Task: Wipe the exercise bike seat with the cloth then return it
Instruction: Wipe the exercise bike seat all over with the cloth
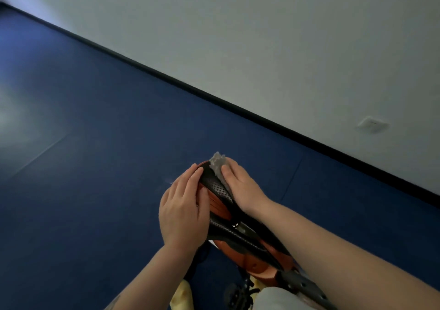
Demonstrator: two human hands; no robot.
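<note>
**Both hands on the bike seat**

The right hand [240, 186] presses the grey cloth [217, 163] flat-fingered against the seat [215, 188] near its far tip. The left hand [183, 209] lies with fingers released along the seat's left side, above the blue floor [95, 143]

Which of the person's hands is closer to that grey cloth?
Right. The right hand presses on the cloth at the seat's far end; the left hand rests flat on the seat's opposite side, apart from the cloth.
</note>
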